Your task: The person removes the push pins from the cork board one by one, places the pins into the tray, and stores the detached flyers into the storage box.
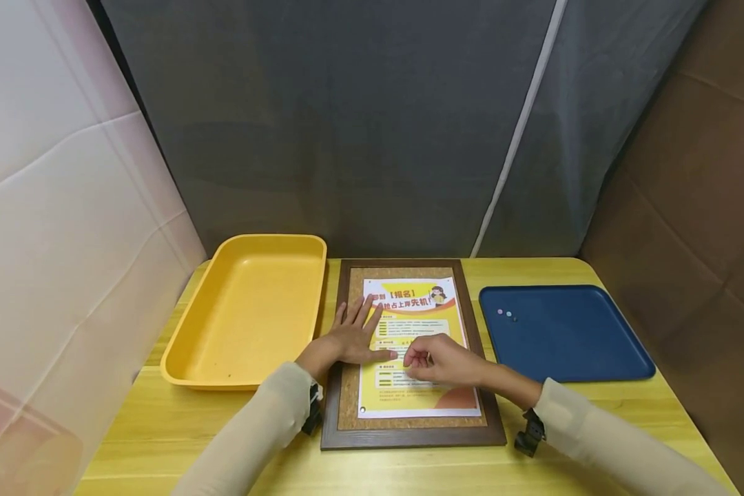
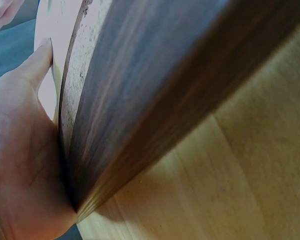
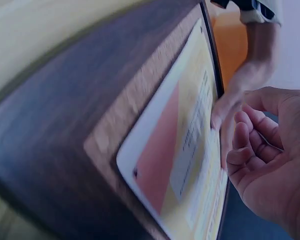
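A printed yellow and white poster [image 1: 409,399] lies on a cork board [image 1: 349,413] with a dark wooden frame [image 1: 409,438]. My left hand [image 1: 355,339] rests flat on the poster's left side, fingers spread and thumb pointing right; its heel is at the frame's left edge. Over the middle of the poster is my right hand [image 1: 441,359], its fingers curled in toward the thumb, close by the left thumb. The palm side of that hand [image 3: 270,150] shows nothing, and whether its hidden fingertips pinch something small I cannot tell. A small dark dot [image 3: 135,172] marks the poster's near corner.
To the left stands a yellow tray [image 1: 248,317]. A dark blue tray [image 1: 570,344] sits on the right, with a few tiny pin-like pieces [image 1: 509,314] near its upper left. Everything is on a light wooden table [image 1: 161,441], with a grey curtain [image 1: 322,138] behind.
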Tool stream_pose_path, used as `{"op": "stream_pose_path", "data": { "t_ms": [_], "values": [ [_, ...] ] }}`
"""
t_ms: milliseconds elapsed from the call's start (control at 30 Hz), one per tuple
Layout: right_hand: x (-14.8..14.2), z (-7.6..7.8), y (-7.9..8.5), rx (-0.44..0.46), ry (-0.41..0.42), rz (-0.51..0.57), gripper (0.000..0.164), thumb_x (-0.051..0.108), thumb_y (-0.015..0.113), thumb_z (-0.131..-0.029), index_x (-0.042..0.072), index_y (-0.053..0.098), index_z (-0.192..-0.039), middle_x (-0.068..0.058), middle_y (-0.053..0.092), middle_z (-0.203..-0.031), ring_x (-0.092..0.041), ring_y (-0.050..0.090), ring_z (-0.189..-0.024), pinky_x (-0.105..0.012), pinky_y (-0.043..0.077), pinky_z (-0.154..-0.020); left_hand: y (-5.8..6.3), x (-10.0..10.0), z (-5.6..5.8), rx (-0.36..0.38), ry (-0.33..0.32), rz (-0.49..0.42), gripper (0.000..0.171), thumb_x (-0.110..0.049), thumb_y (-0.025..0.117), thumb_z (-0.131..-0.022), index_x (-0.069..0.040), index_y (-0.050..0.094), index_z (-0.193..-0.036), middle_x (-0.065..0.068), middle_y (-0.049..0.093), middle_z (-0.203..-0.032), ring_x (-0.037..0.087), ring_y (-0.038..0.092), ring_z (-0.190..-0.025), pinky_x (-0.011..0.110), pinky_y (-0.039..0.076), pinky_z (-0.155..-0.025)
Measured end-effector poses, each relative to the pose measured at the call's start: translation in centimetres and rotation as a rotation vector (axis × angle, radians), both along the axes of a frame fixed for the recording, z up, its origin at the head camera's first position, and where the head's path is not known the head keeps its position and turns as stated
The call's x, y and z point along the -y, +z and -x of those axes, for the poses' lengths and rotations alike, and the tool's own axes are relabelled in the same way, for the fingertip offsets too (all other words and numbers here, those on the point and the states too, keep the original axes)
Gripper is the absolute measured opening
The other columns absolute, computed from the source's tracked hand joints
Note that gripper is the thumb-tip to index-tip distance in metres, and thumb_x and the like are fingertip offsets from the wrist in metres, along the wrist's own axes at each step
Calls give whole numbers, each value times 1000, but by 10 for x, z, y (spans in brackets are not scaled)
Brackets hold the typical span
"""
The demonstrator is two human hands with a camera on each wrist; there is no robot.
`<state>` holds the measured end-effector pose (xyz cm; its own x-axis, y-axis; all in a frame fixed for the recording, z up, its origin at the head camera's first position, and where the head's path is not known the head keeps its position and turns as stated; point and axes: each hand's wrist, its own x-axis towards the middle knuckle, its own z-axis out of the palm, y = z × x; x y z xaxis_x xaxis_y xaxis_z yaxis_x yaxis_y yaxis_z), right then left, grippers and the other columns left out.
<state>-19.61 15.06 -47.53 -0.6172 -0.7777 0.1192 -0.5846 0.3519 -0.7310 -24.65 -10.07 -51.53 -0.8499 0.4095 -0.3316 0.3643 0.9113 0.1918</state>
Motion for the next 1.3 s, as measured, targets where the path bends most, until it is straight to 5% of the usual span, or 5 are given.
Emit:
{"op": "stream_pose_path", "data": {
  "t_ms": [700, 1067, 1300],
  "values": [
    [45, -24, -24, 13, 85, -40, 5, 5, 79, -94, 5, 77, -98, 7, 69, -79, 9, 53, -68, -16, 52, -64, 5, 0, -4, -9, -29, 7, 112, -78, 50, -96, -16, -5, -172, 11, -20, -176, 33, -19, -162, 60, -13, -127],
    [59, -32, -30, 6, 60, -49, 8, 5, 80, -92, 4, 78, -99, 6, 68, -82, 9, 53, -70, -15, 52, -66, 11, 1, -6, -7, -34, -8, 113, -80, 48, -96, -13, -3, -172, 13, -17, -177, 33, -16, -163, 60, -12, -127],
    [66, -36, -31, -5, 33, -64, 7, 5, 81, -91, 4, 79, -97, 6, 67, -82, 9, 52, -70, -14, 51, -66, 2, 1, -2, -14, -23, -22, 114, -79, 51, -96, -15, -6, -171, 11, -19, -176, 33, -17, -163, 61, -13, -126]
  ]
}}
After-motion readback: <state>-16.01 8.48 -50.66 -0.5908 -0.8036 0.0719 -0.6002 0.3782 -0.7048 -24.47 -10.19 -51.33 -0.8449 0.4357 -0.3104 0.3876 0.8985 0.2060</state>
